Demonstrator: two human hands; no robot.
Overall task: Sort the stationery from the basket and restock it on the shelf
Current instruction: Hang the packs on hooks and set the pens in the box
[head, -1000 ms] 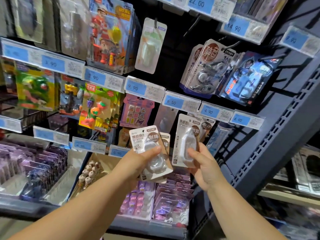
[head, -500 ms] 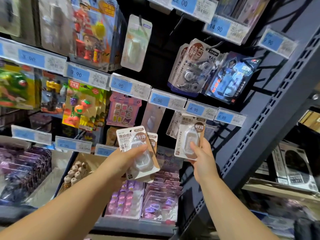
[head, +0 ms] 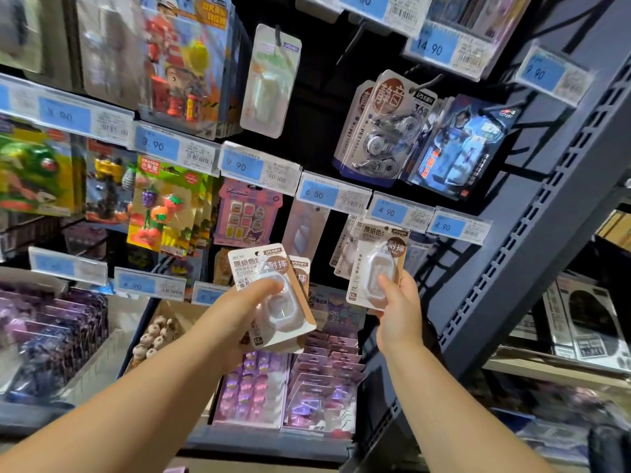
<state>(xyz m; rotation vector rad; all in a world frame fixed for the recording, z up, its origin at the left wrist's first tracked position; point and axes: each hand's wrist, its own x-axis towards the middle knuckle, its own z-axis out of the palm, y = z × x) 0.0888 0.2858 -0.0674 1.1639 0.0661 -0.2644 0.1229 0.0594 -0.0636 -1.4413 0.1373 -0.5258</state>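
Up goes the right hand (head: pixel 397 308) from a moment ago, and its blister pack (head: pixel 372 268) now overlaps the hanging packs (head: pixel 345 247), with the 4.90 price tag (head: pixel 392 211) at its 12 o'clock. The thumb lies across the clear bubble and the fingers curl behind the card, pinching the pack's lower end. At the pack's 9 o'clock, the left hand (head: pixel 239 312) grips a small stack of matching packs (head: pixel 273 302), thumb over the front bubble, top edge leaning toward 11 o'clock. Purple carded items (head: pixel 321 380) lie in the tray at 6 o'clock below both hands. The grey shelf upright (head: pixel 546 233) rises at 3 o'clock.
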